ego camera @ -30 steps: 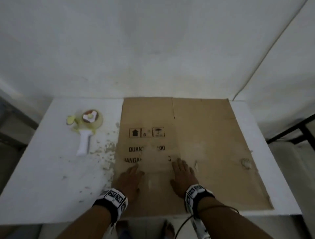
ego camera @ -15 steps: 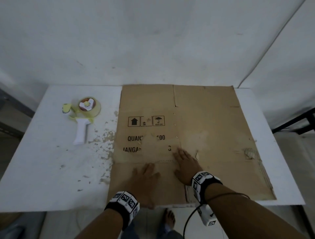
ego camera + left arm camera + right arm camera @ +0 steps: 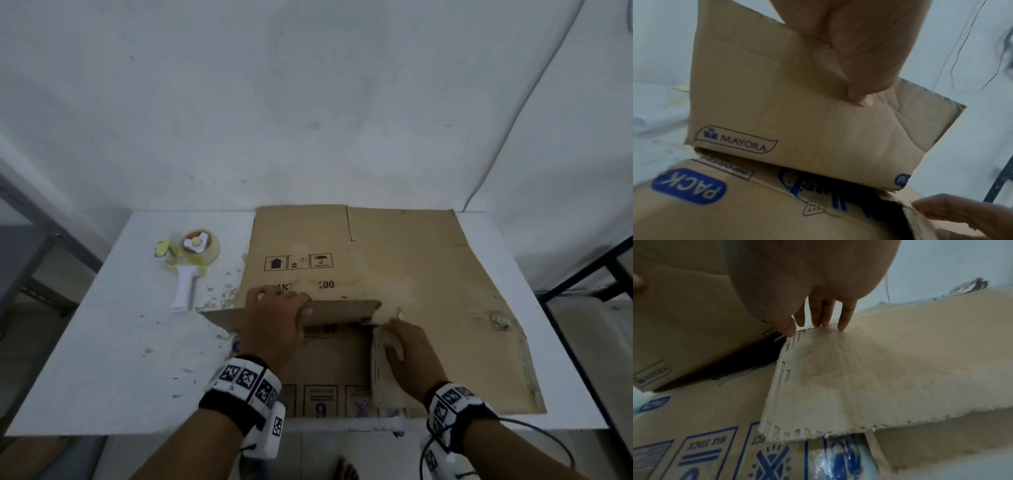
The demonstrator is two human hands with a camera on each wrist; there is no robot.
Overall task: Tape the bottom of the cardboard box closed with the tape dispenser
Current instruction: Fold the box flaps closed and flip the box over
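The flattened cardboard box lies on the white table. My left hand grips the near-left flap and holds it raised off the panel below; my thumb presses on its printed face. My right hand rests with straight fingers on the worn near-right flap, with the thumb at that flap's edge. The tape dispenser, yellow with a white handle, lies on the table left of the box, apart from both hands.
Torn cardboard crumbs are scattered between the dispenser and the box. A white wall stands right behind the table. A dark metal frame stands beyond the table's right side. A bare foot shows below the near edge.
Both hands lay flat on the box before. My left hand has now taken hold of the near-left flap and lifted it, and my right hand has shifted onto the near-right flap.
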